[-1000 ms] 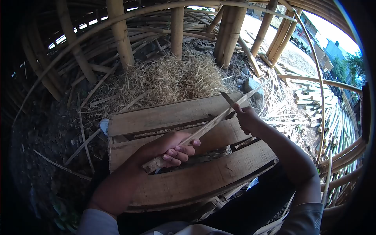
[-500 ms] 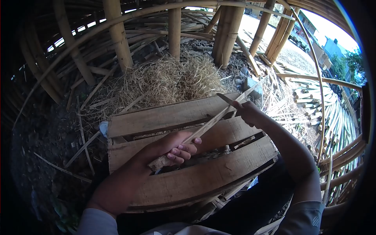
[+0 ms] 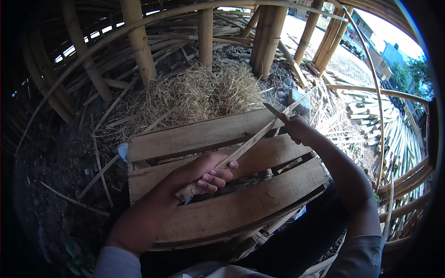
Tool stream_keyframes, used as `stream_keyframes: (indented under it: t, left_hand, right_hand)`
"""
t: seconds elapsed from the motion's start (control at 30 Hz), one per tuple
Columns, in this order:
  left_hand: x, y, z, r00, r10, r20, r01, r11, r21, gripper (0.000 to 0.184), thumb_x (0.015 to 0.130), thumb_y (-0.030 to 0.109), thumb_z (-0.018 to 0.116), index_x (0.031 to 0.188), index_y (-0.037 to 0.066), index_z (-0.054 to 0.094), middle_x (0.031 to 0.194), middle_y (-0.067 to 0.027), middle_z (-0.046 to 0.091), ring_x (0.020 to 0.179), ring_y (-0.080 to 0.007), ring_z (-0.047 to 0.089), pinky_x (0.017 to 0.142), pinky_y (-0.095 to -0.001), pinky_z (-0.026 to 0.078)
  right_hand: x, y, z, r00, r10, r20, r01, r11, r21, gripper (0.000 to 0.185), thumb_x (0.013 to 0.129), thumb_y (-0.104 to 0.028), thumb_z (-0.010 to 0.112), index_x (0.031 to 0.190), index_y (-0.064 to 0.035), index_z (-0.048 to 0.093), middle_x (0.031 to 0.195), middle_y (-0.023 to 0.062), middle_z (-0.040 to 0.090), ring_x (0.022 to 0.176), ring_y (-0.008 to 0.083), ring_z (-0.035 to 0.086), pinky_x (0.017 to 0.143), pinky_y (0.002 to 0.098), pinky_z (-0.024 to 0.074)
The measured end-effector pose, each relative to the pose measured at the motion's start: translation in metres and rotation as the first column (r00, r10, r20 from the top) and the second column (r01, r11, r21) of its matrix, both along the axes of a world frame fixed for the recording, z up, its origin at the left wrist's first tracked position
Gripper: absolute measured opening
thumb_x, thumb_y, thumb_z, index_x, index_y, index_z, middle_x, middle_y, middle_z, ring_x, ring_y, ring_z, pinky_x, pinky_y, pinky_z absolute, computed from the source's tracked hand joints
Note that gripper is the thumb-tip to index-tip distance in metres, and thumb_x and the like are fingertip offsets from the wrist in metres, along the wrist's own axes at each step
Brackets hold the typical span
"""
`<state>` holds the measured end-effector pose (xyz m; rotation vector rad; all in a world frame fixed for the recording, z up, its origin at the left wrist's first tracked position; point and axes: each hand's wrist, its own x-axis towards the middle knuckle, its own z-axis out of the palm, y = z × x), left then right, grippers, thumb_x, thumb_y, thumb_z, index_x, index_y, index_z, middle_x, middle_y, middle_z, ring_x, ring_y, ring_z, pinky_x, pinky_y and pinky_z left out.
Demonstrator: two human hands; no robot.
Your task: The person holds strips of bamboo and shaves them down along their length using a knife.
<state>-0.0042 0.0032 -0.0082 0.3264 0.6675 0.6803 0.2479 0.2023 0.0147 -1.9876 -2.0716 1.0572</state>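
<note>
A long, pale bamboo strip (image 3: 252, 141) slants up and away to the right above a slatted wooden bench (image 3: 222, 220). My left hand (image 3: 211, 175) is wrapped round its near end, over the middle of the bench. Farther along the strip, my right hand (image 3: 296, 128) is closed on the handle of a knife (image 3: 272, 110). The blade points up and left and lies against or just over the strip; exact contact is hard to tell. The handle is mostly hidden in my fingers.
Behind the bench lies a heap of dry shavings (image 3: 204, 92). Upright bamboo posts (image 3: 139, 41) stand beyond it. A grey block (image 3: 299, 102) sits past the bench's right corner. Stacked bamboo poles (image 3: 394, 139) lie at the right, with a thin curved pole (image 3: 374, 74) before them.
My right hand and the knife first shifted slightly back along the strip, then moved outward and up. The strip has tilted a little; my left hand stays closed on it.
</note>
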Motion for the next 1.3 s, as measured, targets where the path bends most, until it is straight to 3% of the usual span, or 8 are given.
stream_keyframes:
  t: [0.23,0.3,0.43,0.6,0.7,0.83,0.9,1.3]
  left_hand:
    - [-0.002,0.000,-0.001,0.998,0.000,0.060,0.001,1.000,-0.018,0.020,0.103,0.025,0.031,0.095,0.009,0.041,0.054,0.0088,0.032,0.034,0.0031,0.029,0.024,-0.0122,0.027]
    - [-0.002,0.001,-0.001,0.999,-0.008,0.038,0.008,1.000,-0.001,0.021,0.103,0.025,0.031,0.095,0.009,0.041,0.055,0.0087,0.032,0.034,0.0031,0.029,0.025,-0.0122,0.027]
    - [0.000,0.000,0.000,1.000,-0.003,0.022,0.003,1.000,-0.010,0.022,0.103,0.027,0.033,0.094,0.009,0.042,0.055,0.0089,0.031,0.035,0.0030,0.028,0.025,-0.0125,0.027]
    - [-0.005,0.000,-0.005,1.000,-0.023,0.009,0.023,1.000,-0.015,0.022,0.103,0.029,0.034,0.094,0.010,0.042,0.054,0.0091,0.031,0.034,0.0027,0.027,0.025,-0.0129,0.027]
    - [-0.002,0.001,-0.004,1.000,-0.023,-0.002,0.023,1.000,-0.016,0.021,0.103,0.028,0.034,0.094,0.010,0.042,0.054,0.0091,0.031,0.034,0.0025,0.027,0.025,-0.0129,0.027]
    - [-0.004,0.000,-0.004,1.000,-0.017,-0.005,0.017,1.000,-0.015,0.021,0.103,0.027,0.035,0.094,0.010,0.043,0.054,0.0091,0.031,0.034,0.0024,0.027,0.025,-0.0130,0.027]
    - [-0.002,0.002,-0.002,1.000,-0.009,-0.001,0.009,1.000,-0.005,0.020,0.103,0.027,0.036,0.094,0.010,0.043,0.054,0.0092,0.031,0.034,0.0024,0.027,0.025,-0.0129,0.027]
    - [-0.003,0.000,0.001,1.000,-0.015,-0.010,0.015,1.000,0.004,0.024,0.103,0.030,0.035,0.094,0.010,0.043,0.054,0.0093,0.031,0.035,0.0030,0.026,0.026,-0.0125,0.026]
  right_hand:
    - [-0.001,0.004,0.000,0.998,-0.043,0.036,0.044,0.998,-0.035,0.058,0.096,-0.059,0.043,0.074,-0.0058,0.044,0.050,-0.0015,0.034,0.035,0.0129,0.035,0.033,0.0314,0.0318]
    - [-0.004,-0.013,-0.016,0.981,0.057,-0.183,-0.063,0.998,-0.027,0.065,0.095,-0.065,0.036,0.071,-0.0065,0.051,0.050,0.0010,0.042,0.036,0.0110,0.042,0.033,0.0295,0.0332]
    - [-0.004,0.003,0.002,0.998,0.019,0.061,-0.017,0.999,-0.032,0.060,0.098,-0.058,0.041,0.072,-0.0038,0.046,0.049,0.0021,0.040,0.035,0.0158,0.045,0.034,0.0334,0.0355]
    - [0.000,-0.001,-0.013,0.979,0.118,-0.169,-0.140,0.982,-0.124,0.067,0.095,-0.066,0.039,0.064,-0.0065,0.043,0.048,0.0001,0.038,0.036,0.0139,0.038,0.033,0.0329,0.0290]
    - [-0.001,-0.001,0.001,0.999,-0.041,0.016,0.042,0.998,-0.043,0.060,0.096,-0.060,0.042,0.068,-0.0076,0.046,0.050,-0.0017,0.036,0.036,0.0107,0.037,0.031,0.0291,0.0256]
    - [-0.001,-0.002,-0.002,0.966,0.158,-0.207,-0.195,0.966,-0.172,0.056,0.098,-0.057,0.041,0.077,-0.0060,0.045,0.049,0.0001,0.038,0.036,0.0131,0.041,0.033,0.0304,0.0310]
    - [-0.003,0.003,0.005,0.998,-0.005,0.062,0.008,0.999,-0.046,0.055,0.098,-0.058,0.040,0.083,-0.0056,0.047,0.050,-0.0006,0.038,0.037,0.0121,0.039,0.033,0.0301,0.0296]
    - [-0.014,-0.014,0.004,0.995,0.093,-0.021,-0.095,0.990,-0.100,0.063,0.097,-0.061,0.038,0.067,-0.0070,0.045,0.050,-0.0005,0.040,0.036,0.0123,0.040,0.033,0.0309,0.0324]
